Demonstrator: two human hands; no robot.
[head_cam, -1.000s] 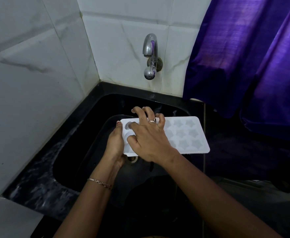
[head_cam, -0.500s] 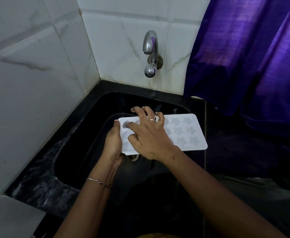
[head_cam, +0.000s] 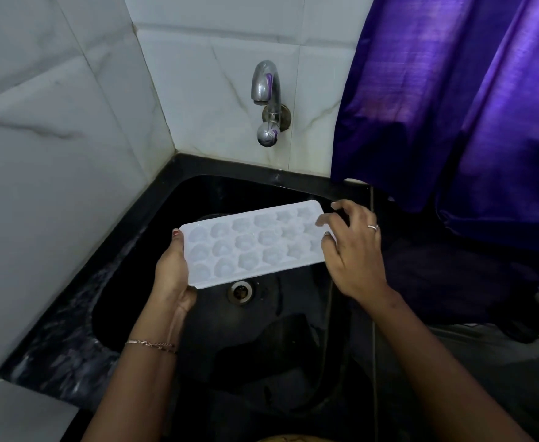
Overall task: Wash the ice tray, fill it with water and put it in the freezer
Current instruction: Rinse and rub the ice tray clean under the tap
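Above the sink [head_cam: 153,282] drain, below the tap [head_cam: 266,90], the white ice tray [head_cam: 252,244] hangs tilted — left hand [head_cam: 172,272] gripping its short end, right hand [head_cam: 351,250] loosely fingering the far end. It looks light, stiff, probably slick when wet — best held by both short ends.

The ice tray [head_cam: 252,244] is white, its cups moulded in star and round patterns. The sink [head_cam: 198,199] is black, the tap [head_cam: 266,90] silver with violet glints. White tiles [head_cam: 70,138] carry grey veining; the curtain [head_cam: 453,90] is deep purple.
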